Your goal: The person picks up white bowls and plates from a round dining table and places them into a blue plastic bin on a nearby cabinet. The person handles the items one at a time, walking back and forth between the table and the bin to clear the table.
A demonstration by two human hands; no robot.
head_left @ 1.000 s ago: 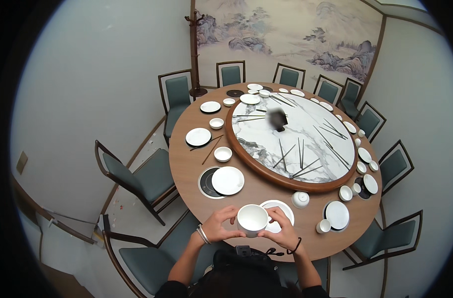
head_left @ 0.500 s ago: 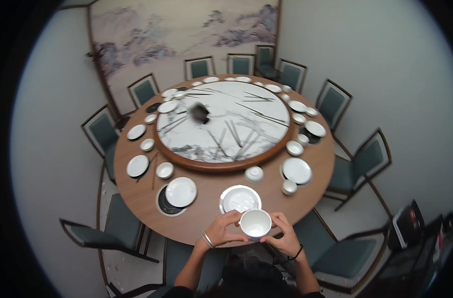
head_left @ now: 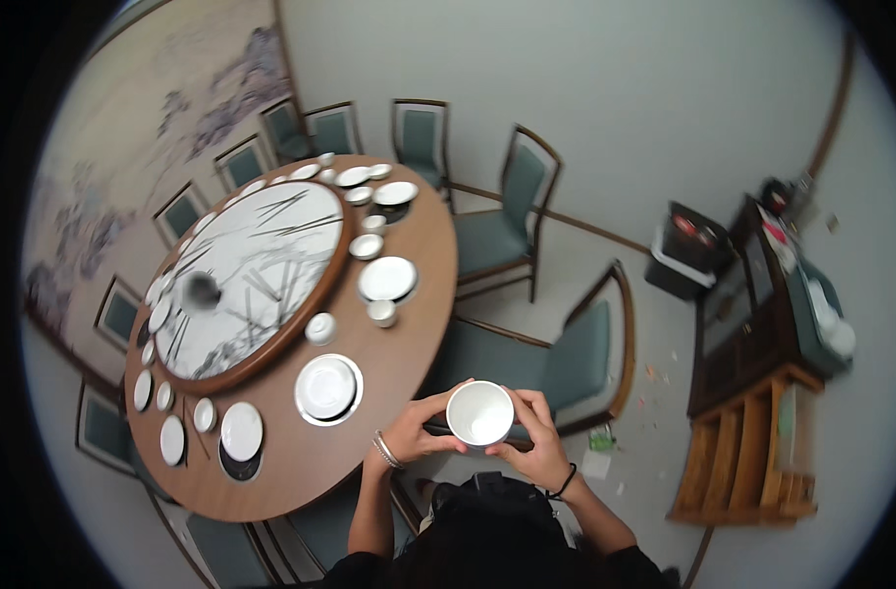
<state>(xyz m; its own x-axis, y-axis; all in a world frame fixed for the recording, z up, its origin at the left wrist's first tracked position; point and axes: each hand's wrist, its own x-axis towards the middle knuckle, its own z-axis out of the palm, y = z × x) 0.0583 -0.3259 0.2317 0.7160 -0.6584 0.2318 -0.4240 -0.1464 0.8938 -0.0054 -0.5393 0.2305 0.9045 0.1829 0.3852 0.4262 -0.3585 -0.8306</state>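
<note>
Two hands hold one white cup (head_left: 480, 413), the left hand (head_left: 421, 429) on its left side and the right hand (head_left: 539, 442) on its right. The grip of each is curled firmly, thumb low and fingers along the wall, spread only as far as the cup lets them. The cup is off the bench (head_left: 313, 461), just beyond its right edge, in front of the person, mouth toward the camera. One silver bracelet (head_left: 387, 451) rings the left wrist, one dark band (head_left: 566, 479) the right.

On the bench, nearest the hands, lie one round plate (head_left: 325, 386) in a pale ring and, beyond it, one upturned bowl (head_left: 320, 329). Up the right side are two more plates, one bowl and two beakers (head_left: 381, 313). On the near left are three plates with two bowls among them. More dishes follow at the far side, too blurred to count surely.

One turntable (head_left: 322, 198) of veined white fills the middle. It carries many chopsticks (head_left: 281, 207), past exact counting, and one dark blurred object (head_left: 202, 291).

At least ten chairs (head_left: 513, 211) surround the bench, three along the right. Farther right stand one bin (head_left: 685, 250), one cabinet (head_left: 733, 304) and one wooden rack (head_left: 742, 452).
</note>
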